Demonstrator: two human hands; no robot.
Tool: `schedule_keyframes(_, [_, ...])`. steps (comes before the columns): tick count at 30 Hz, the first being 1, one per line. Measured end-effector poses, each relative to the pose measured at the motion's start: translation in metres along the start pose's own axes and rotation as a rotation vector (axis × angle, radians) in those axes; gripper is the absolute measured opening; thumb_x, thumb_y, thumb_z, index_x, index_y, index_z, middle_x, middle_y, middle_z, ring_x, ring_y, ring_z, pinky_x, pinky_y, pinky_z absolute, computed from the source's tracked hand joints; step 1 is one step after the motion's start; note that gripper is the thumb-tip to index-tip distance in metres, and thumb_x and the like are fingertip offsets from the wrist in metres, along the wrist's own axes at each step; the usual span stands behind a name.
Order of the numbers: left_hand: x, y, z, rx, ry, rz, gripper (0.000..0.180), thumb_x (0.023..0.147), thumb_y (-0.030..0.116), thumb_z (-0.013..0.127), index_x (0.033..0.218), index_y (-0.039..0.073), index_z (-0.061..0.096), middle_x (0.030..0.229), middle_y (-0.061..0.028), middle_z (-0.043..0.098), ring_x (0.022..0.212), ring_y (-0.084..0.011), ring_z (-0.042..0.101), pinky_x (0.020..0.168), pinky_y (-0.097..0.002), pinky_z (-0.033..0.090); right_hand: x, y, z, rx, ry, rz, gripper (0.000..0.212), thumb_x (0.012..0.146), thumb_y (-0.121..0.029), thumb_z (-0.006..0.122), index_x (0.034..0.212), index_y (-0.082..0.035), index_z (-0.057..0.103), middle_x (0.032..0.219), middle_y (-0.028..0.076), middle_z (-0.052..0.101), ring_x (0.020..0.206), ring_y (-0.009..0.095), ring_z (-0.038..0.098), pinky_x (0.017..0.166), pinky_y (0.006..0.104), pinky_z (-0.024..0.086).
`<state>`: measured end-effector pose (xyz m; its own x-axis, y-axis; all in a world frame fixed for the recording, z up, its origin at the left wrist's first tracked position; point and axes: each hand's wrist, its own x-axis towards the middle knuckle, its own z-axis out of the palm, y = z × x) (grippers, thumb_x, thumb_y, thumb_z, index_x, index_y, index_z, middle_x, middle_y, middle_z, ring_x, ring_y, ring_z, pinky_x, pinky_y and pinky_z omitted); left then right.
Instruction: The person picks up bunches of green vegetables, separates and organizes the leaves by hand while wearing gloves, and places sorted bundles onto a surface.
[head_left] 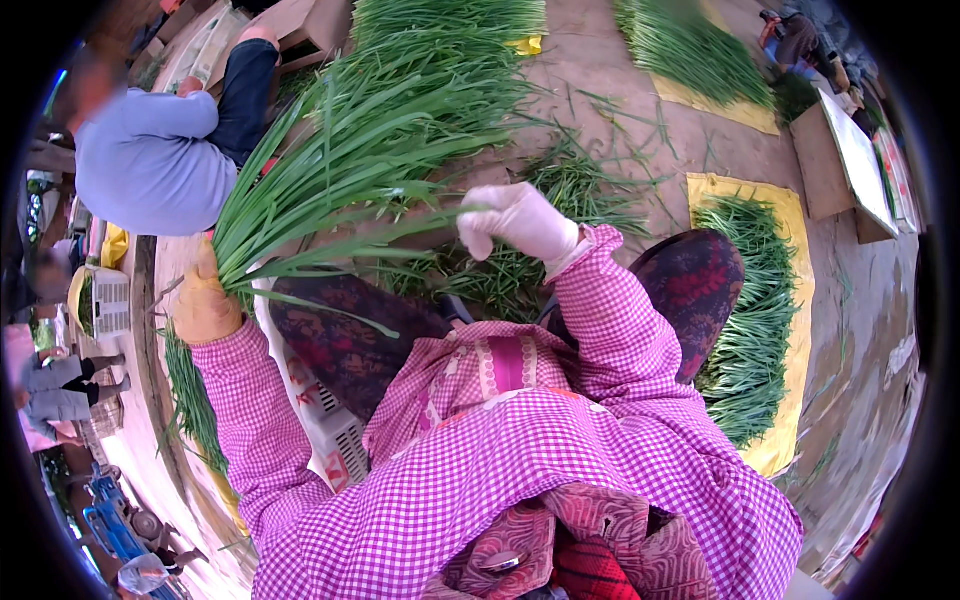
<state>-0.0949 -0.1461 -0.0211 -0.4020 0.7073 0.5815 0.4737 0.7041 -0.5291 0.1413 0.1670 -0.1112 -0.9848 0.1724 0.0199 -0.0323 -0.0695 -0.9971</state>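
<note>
My left hand [207, 302], in a yellowish glove, is closed around the base of a bunch of garlic chives [290, 210]. Their long flat leaves fan out up and to the right, overlapping the large pile of chives [440, 60] beyond. My right hand [520, 222], in a white glove, is in front of my knees with its fingers curled together. A single leaf runs from the bunch to those fingertips, which seem to pinch its end. Loose cut leaves [590, 190] lie scattered on the ground beneath and beyond my right hand.
Chives lie on a yellow sheet [798, 330] at my right and on another at the far right. A white plastic crate [335, 430] stands by my left leg. A person in a blue-grey top [150, 160] sits at the far left. A box [840, 160] stands far right.
</note>
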Motion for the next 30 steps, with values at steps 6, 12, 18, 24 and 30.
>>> schedule_keyframes(6, [0.013,0.015,0.0,-0.067,0.022,0.008,0.048,0.075,0.015,0.063,0.122,0.026,0.055,0.075,-0.0038,0.056,0.058,-0.0274,0.058,0.047,-0.0389,0.044,0.004,0.014,-0.024,0.616,0.555,-0.284,0.018,0.091,-0.017,0.056,0.088,-0.001,0.062,0.071,0.005,0.064,0.066,0.01,0.059,0.064,0.0207,0.044])
schedule_keyframes(12, [0.014,0.012,0.009,-0.004,0.071,0.02,0.049,0.075,0.016,0.064,0.122,0.026,0.056,0.072,-0.003,0.054,0.057,-0.0263,0.057,0.047,-0.0393,0.043,-0.013,-0.012,-0.021,0.208,-0.254,0.053,0.041,0.095,-0.033,0.044,0.091,0.001,0.067,0.079,0.011,0.07,0.073,0.019,0.068,0.066,0.0267,0.052])
schedule_keyframes(18, [0.019,0.024,0.01,0.05,0.138,0.038,0.049,0.075,0.02,0.063,0.122,0.028,0.056,0.068,-0.0005,0.051,0.054,-0.0241,0.055,0.046,-0.0378,0.042,0.01,0.012,0.09,0.053,-0.446,0.386,0.056,0.086,-0.045,0.06,0.118,0.001,0.057,0.087,0.012,0.068,0.071,0.016,0.066,0.07,0.0288,0.051])
schedule_keyframes(24, [0.017,0.027,0.012,0.051,0.231,0.035,0.049,0.073,0.02,0.061,0.121,0.028,0.056,0.075,0.0052,0.055,0.056,-0.0178,0.053,0.048,-0.0327,0.041,0.005,0.02,0.108,0.257,-0.426,0.365,0.022,0.091,-0.019,0.057,0.083,0.0,0.064,0.067,0.005,0.065,0.056,0.011,0.06,0.053,0.0236,0.047])
schedule_keyframes(30, [0.022,0.027,0.011,-0.058,0.308,0.093,0.049,0.074,0.017,0.063,0.123,0.025,0.057,0.066,0.0005,0.05,0.052,-0.0202,0.053,0.045,-0.034,0.041,-0.005,-0.013,0.06,0.495,-0.231,0.174,0.02,0.092,-0.019,0.057,0.085,-0.001,0.061,0.073,0.006,0.064,0.059,0.012,0.062,0.051,0.0224,0.049])
